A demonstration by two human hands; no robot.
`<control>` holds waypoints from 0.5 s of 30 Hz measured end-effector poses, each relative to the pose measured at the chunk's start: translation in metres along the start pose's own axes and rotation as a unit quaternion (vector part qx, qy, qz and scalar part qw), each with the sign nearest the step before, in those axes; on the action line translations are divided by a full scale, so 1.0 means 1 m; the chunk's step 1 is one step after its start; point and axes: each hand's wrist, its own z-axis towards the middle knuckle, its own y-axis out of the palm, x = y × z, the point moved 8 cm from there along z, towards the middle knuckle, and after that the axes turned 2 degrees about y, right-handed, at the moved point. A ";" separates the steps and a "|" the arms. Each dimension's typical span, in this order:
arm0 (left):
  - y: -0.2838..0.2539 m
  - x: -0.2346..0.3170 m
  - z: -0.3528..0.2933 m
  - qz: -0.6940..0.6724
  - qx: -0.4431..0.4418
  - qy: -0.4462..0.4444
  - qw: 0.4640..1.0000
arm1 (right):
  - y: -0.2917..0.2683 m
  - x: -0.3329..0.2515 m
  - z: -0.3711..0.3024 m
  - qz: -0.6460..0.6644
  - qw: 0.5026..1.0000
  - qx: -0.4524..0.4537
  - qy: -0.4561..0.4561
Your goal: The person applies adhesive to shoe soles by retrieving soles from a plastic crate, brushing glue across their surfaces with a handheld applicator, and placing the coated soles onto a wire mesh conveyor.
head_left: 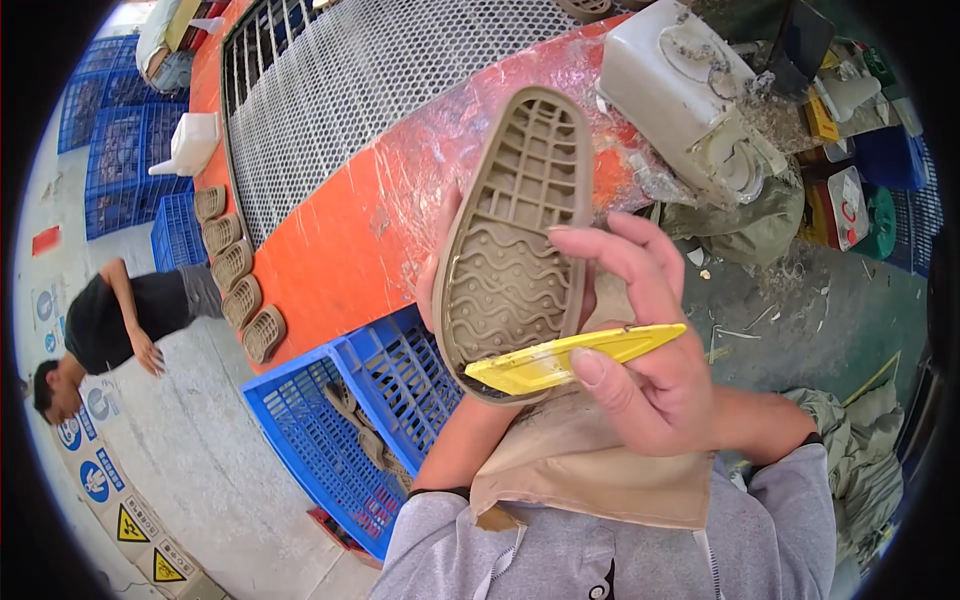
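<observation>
A brown moulded slipper (520,240) stands nearly upright in front of me, its ridged underside facing me. My left hand (430,283) grips it from behind; only parts of the fingers show past its edges. My right hand (645,375) is closed on a flat yellow tool (570,358) with a pointed left end, pinched under the thumb. This tool lies across the bottom end of the slipper. The right index fingertip is by the slipper's right edge, and the other fingers are curled loosely. Whether the tool has a blade is hidden.
An orange table (340,250) bears a perforated metal sheet (370,90) and a dirty white machine (690,100). Several brown slippers (232,264) line its left edge. Below stands a blue crate (330,440) with slippers inside. A person (130,310) bends over at left; stacked blue crates (130,150) stand behind.
</observation>
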 end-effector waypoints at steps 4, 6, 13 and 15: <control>0.007 0.003 -0.008 -0.017 -0.012 -0.014 1.000 | -0.004 -0.012 0.013 -0.020 0.993 -0.106 -0.055; 0.010 0.004 -0.012 -0.026 -0.020 -0.023 0.999 | -0.009 -0.015 0.020 -0.002 0.990 -0.128 -0.056; 0.022 0.005 -0.024 -0.084 -0.063 -0.069 0.992 | -0.008 -0.022 0.027 0.029 0.977 -0.183 -0.103; 0.024 0.006 -0.028 -0.107 -0.080 -0.086 0.987 | -0.009 -0.022 0.028 0.025 0.977 -0.182 -0.111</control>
